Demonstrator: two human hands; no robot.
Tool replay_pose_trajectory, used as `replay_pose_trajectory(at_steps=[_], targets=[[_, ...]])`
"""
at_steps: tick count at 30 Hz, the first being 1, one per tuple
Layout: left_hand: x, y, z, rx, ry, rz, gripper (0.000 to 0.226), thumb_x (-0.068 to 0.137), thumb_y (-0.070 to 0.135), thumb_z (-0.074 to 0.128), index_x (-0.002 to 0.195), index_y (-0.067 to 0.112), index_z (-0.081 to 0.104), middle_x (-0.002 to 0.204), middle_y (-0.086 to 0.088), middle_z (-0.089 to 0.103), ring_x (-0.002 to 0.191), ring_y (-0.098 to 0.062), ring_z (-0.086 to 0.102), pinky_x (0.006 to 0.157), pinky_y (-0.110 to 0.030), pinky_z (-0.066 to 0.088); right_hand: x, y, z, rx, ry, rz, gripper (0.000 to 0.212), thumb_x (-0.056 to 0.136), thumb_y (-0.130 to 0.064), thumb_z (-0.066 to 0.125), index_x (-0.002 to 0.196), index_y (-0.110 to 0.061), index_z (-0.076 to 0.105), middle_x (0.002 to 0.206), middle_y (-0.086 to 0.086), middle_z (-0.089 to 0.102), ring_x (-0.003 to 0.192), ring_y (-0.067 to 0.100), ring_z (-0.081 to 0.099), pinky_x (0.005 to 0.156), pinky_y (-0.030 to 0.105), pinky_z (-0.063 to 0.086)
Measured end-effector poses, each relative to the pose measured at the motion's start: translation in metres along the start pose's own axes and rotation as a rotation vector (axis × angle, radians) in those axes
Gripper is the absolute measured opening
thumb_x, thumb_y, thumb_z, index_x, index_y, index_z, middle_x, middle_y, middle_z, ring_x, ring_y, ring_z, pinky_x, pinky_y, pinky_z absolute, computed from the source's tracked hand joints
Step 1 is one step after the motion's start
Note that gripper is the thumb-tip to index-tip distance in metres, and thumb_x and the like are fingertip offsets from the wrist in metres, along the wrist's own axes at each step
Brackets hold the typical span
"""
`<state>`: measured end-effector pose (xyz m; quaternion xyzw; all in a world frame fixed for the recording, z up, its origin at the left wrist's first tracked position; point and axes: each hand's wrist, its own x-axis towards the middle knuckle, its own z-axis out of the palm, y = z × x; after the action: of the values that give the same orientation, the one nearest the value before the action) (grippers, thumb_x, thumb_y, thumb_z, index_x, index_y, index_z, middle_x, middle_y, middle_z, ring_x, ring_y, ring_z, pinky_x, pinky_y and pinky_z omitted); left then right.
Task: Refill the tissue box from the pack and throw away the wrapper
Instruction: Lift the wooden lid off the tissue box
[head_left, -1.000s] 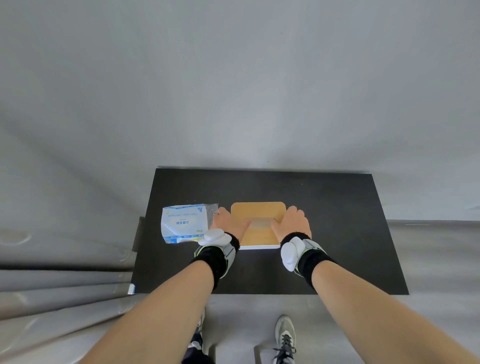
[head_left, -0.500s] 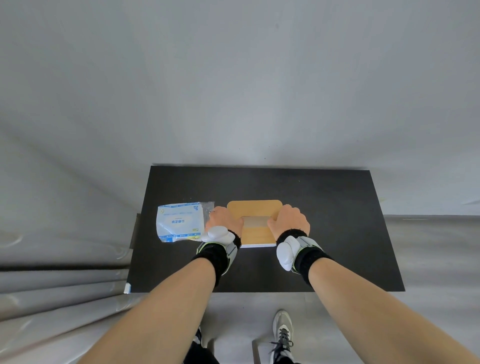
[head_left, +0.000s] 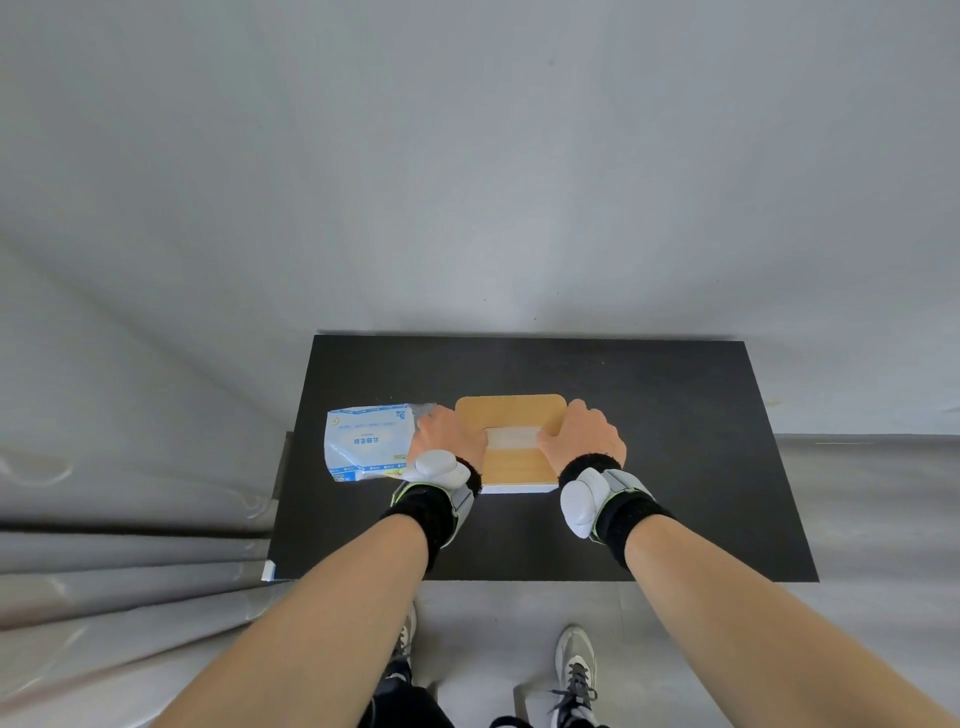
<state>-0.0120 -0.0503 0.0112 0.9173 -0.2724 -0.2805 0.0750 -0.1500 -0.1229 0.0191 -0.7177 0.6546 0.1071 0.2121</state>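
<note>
The tissue box (head_left: 511, 421) has a light wooden lid with a slot and a white base. It sits in the middle of the black table (head_left: 675, 415). White tissue shows in the slot. My left hand (head_left: 449, 439) grips the lid's left end and my right hand (head_left: 582, 439) grips its right end, thumbs near the slot. A blue and white plastic tissue pack (head_left: 366, 441) lies flat just left of the box, touching my left hand.
Grey sheeting covers the wall behind the table and the floor around it. My two shoes (head_left: 574, 670) stand just before the table's near edge. Black wristbands with white devices sit on both wrists.
Both hands have stayed on the ends of the lid. The view has shifted slightly; the box and the pack have not moved on the table.
</note>
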Motion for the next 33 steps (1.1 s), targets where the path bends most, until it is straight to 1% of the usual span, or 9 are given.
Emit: replay_pose_trajectory(at_steps=[3,7,13,18,22,26,28,30,33], targets=[[-0.007,0.008,-0.007,-0.083,-0.033,0.006,0.037,0.079,0.04,0.063,0.096,0.011,0.048,0.086,-0.003,0.059,0.078,-0.025,0.062,0.074,-0.035,0.054,-0.001,0.007,-0.008,0.021,0.034,-0.014,0.04,0.088,-0.041,0.054,0.118,-0.014,0.05,0.115,0.007,0.058,0.103,0.03,0.061,0.073,0.036,0.044],[-0.014,0.027,-0.005,-0.088,-0.039,0.045,0.051,0.08,0.041,0.064,0.116,0.007,0.051,0.107,-0.009,0.063,0.095,-0.03,0.064,0.08,-0.038,0.054,0.003,0.022,-0.027,0.04,0.061,-0.002,0.038,0.087,-0.039,0.055,0.116,-0.014,0.051,0.111,0.007,0.059,0.1,0.031,0.061,0.071,0.035,0.043],[-0.031,0.074,0.004,-0.084,-0.06,0.141,0.031,0.081,0.037,0.061,0.093,0.013,0.046,0.094,-0.005,0.061,0.077,-0.025,0.059,0.068,-0.03,0.048,0.012,0.063,-0.059,0.087,0.089,0.089,0.038,0.083,-0.039,0.06,0.111,-0.014,0.054,0.104,0.005,0.063,0.093,0.029,0.064,0.072,0.035,0.048],[-0.049,0.109,0.022,-0.078,-0.088,0.171,0.039,0.08,0.039,0.061,0.103,0.009,0.052,0.09,-0.004,0.059,0.076,-0.026,0.06,0.063,-0.031,0.045,0.022,0.104,-0.075,0.14,0.085,0.151,0.036,0.082,-0.038,0.063,0.108,-0.014,0.055,0.095,0.003,0.061,0.081,0.026,0.055,0.069,0.034,0.046],[-0.058,0.126,0.044,-0.043,-0.102,0.209,0.033,0.086,0.035,0.056,0.102,0.007,0.051,0.094,-0.007,0.064,0.077,-0.028,0.063,0.061,-0.03,0.045,0.03,0.132,-0.074,0.147,0.063,0.167,0.037,0.083,-0.041,0.064,0.107,-0.015,0.055,0.093,0.002,0.059,0.079,0.024,0.053,0.068,0.033,0.045],[-0.068,0.14,0.068,0.019,-0.113,0.225,0.028,0.091,0.028,0.053,0.105,0.005,0.05,0.102,-0.009,0.063,0.085,-0.03,0.066,0.064,-0.033,0.047,0.038,0.155,-0.065,0.155,0.038,0.181,0.04,0.084,-0.042,0.065,0.111,-0.014,0.055,0.105,0.006,0.064,0.092,0.028,0.063,0.069,0.033,0.045],[-0.07,0.145,0.084,0.029,-0.12,0.213,0.031,0.092,0.026,0.052,0.112,0.002,0.051,0.108,-0.011,0.063,0.094,-0.032,0.066,0.073,-0.036,0.052,0.044,0.166,-0.06,0.154,0.014,0.182,0.04,0.084,-0.041,0.066,0.111,-0.014,0.054,0.106,0.006,0.063,0.096,0.029,0.064,0.069,0.033,0.045],[-0.071,0.148,0.096,0.064,-0.136,0.208,0.031,0.095,0.024,0.05,0.116,0.001,0.051,0.113,-0.013,0.061,0.102,-0.031,0.064,0.082,-0.037,0.053,0.051,0.174,-0.052,0.158,-0.009,0.188,0.039,0.083,-0.04,0.066,0.11,-0.014,0.055,0.106,0.006,0.063,0.095,0.029,0.063,0.069,0.033,0.045],[-0.067,0.149,0.114,0.094,-0.161,0.182,0.03,0.096,0.024,0.048,0.115,0.002,0.051,0.113,-0.012,0.06,0.101,-0.029,0.064,0.086,-0.036,0.056,0.06,0.183,-0.038,0.156,-0.045,0.197,0.034,0.083,-0.037,0.065,0.106,-0.013,0.055,0.102,0.006,0.062,0.084,0.026,0.057,0.069,0.033,0.045]])
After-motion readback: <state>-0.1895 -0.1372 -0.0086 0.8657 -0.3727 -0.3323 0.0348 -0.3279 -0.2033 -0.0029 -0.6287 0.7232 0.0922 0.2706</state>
